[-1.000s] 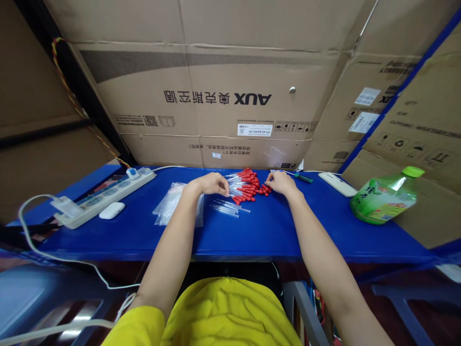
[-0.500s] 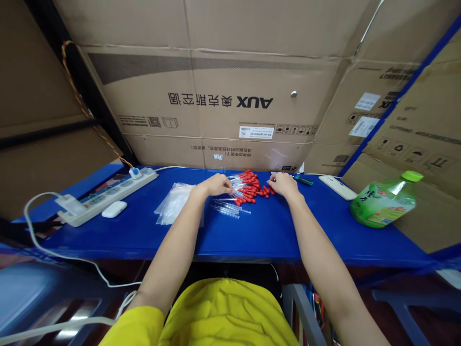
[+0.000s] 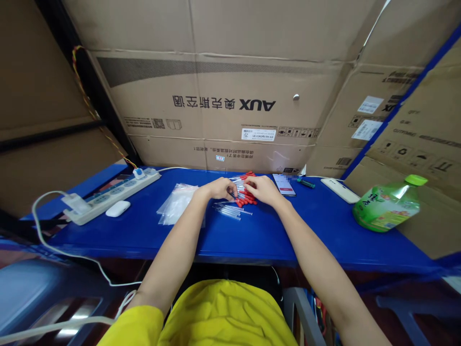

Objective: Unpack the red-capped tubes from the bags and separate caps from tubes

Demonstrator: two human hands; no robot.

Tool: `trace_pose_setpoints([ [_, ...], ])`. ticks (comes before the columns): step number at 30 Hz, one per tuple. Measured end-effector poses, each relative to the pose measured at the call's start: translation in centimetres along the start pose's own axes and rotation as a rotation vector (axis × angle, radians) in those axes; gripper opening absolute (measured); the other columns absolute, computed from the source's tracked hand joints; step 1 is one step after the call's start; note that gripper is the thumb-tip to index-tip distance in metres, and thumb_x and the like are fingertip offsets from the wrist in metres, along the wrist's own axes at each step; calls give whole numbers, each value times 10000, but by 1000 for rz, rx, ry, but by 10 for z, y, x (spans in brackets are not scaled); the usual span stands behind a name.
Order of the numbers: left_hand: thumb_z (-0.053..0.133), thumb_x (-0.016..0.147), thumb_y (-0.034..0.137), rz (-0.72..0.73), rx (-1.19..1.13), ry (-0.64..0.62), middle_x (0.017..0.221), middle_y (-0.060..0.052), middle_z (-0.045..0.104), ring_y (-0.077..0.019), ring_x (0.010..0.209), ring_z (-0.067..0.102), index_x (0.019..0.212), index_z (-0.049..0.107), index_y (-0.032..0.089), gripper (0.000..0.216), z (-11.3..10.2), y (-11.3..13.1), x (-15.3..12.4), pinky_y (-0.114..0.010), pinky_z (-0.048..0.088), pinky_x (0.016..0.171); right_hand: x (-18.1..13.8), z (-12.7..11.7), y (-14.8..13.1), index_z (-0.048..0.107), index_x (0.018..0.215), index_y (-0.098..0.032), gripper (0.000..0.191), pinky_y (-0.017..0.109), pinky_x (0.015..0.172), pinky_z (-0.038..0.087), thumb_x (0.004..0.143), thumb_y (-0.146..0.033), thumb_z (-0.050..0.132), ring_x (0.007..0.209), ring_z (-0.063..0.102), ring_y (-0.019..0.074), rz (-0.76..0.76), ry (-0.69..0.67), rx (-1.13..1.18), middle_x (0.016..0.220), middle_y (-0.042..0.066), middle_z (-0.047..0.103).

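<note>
My left hand (image 3: 222, 189) is closed, its thumb and fingertips pinching what looks like a thin clear tube (image 3: 233, 195). Close by on its right, my right hand (image 3: 262, 189) has its fingers bent into a pinch over the pile; whatever is between them is hidden. Beneath and between both hands lies a bundle of clear tubes with red caps (image 3: 248, 198), partly covered by my fingers. Several clear tubes without caps (image 3: 230, 211) rest on the blue table (image 3: 248, 240) just in front of the bundle.
Clear plastic bags (image 3: 176, 204) lie left of my left hand. Farther left are a white earbud case (image 3: 118, 208) and a power strip (image 3: 115, 194). Rightward sit a phone (image 3: 284, 185), a green-handled tool (image 3: 306, 183), a white flat device (image 3: 340, 190) and a green bottle (image 3: 387, 206). Cardboard (image 3: 223, 72) stands behind.
My right hand has moved left from the loose red caps to the bundle, close to my left hand, uncovering the phone. My left hand has shifted slightly right. The view has shifted a little.
</note>
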State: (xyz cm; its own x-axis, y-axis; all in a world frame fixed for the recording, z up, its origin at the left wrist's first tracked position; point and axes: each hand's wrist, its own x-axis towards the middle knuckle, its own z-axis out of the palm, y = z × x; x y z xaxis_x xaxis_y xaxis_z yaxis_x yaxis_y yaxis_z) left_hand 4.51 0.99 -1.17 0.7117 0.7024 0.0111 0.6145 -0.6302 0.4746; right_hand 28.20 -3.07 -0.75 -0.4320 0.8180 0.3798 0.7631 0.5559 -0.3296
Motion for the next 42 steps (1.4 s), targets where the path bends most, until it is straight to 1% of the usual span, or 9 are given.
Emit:
trace_pose_setpoints([
  [6, 863, 701, 277, -1, -33, 20, 830, -1, 759, -132, 733, 644, 901, 807, 184, 228, 1, -8, 0, -213, 428, 687, -5, 3, -16, 779, 937, -232, 158, 238, 652, 343, 916, -377, 722, 724, 651, 141, -61, -222, 24, 807, 1, 765],
  [8, 868, 697, 294, -12, -25, 31, 806, 3, 755, -131, 718, 645, 898, 806, 183, 238, 1, -9, 0, -212, 424, 679, -6, 5, -20, 785, 944, -244, 169, 240, 640, 332, 886, -400, 761, 714, 645, 138, -77, -259, -6, 797, -10, 757],
  [16, 885, 675, 341, -64, -27, 28, 787, 6, 745, -124, 688, 628, 893, 795, 179, 286, -1, -4, -2, -216, 417, 656, -9, 6, -32, 760, 828, -242, 57, 247, 629, 335, 860, -280, 732, 725, 665, 139, -109, -287, -60, 786, -22, 758],
  [21, 900, 653, 358, -86, -41, 16, 766, 8, 730, -125, 671, 614, 885, 779, 173, 321, -3, -1, -5, -224, 415, 652, -9, 9, -34, 754, 906, -247, 147, 259, 644, 359, 922, -376, 687, 800, 705, 178, -42, -249, -141, 859, 6, 779],
  [27, 887, 663, 367, -83, -79, -18, 711, 17, 711, -125, 653, 606, 847, 794, 179, 279, -1, -3, -4, -227, 410, 649, -10, 11, -43, 754, 1016, -261, 277, 276, 723, 435, 887, -505, 736, 940, 727, 249, -7, -292, -279, 1019, 57, 789],
  [30, 894, 650, 408, -103, -91, -17, 715, 12, 720, -127, 656, 600, 849, 808, 182, 313, 0, -5, -3, -227, 403, 636, -12, 11, -46, 744, 1050, -251, 299, 289, 753, 449, 901, -510, 729, 990, 721, 266, -26, -301, -317, 1066, 84, 776],
  [33, 889, 657, 434, -87, -100, -39, 712, 11, 724, -123, 649, 586, 861, 824, 186, 328, 1, -7, -2, -226, 393, 626, -12, 10, -41, 742, 1065, -256, 282, 279, 747, 436, 915, -494, 730, 978, 716, 238, -47, -327, -273, 1064, 72, 773],
  [37, 870, 683, 401, -13, -124, -58, 721, 11, 725, -116, 657, 575, 857, 833, 190, 276, 2, -11, 0, -216, 394, 640, -11, 7, -32, 743, 1030, -271, 198, 253, 673, 386, 877, -390, 780, 877, 711, 177, -71, -349, -154, 962, -2, 778],
  [42, 784, 766, 326, 50, -133, -17, 842, -22, 736, -134, 746, 600, 878, 818, 171, 194, -7, -10, -6, -219, 428, 700, -12, 1, -34, 745, 995, -266, 130, 258, 659, 363, 866, -280, 733, 851, 703, 171, -55, -247, -116, 924, -17, 771],
])
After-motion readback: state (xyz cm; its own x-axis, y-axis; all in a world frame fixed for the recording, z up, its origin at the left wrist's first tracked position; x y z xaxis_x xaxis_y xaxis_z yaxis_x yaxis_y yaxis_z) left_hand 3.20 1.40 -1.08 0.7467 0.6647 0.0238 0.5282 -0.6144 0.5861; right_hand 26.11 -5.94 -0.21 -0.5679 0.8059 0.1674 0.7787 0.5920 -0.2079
